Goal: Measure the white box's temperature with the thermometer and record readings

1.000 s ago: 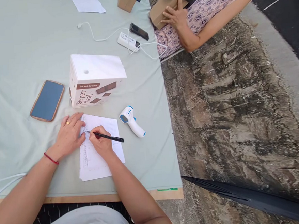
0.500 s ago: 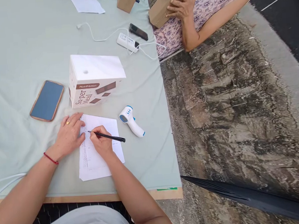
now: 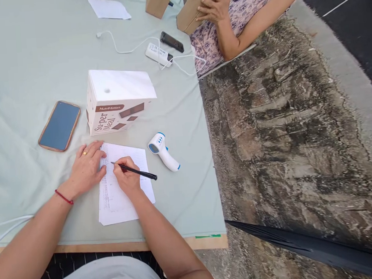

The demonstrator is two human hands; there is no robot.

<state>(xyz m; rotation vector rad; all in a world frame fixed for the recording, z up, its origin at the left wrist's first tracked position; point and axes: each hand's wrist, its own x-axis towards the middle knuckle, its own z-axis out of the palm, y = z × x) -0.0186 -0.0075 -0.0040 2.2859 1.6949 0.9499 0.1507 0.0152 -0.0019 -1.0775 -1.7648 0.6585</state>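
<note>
Here the right hand (image 3: 127, 179) pinches a black pen (image 3: 135, 171), tip on the paper (image 3: 126, 203); the left hand (image 3: 86, 167), flat and open, steadies the sheet's edge against sliding

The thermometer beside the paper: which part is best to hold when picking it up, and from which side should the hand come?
Grip the thermometer by its long white handle, the end pointing toward the table's right edge. It lies flat on the cloth, so come from above and the right, clear of the right hand holding the pen.
</note>
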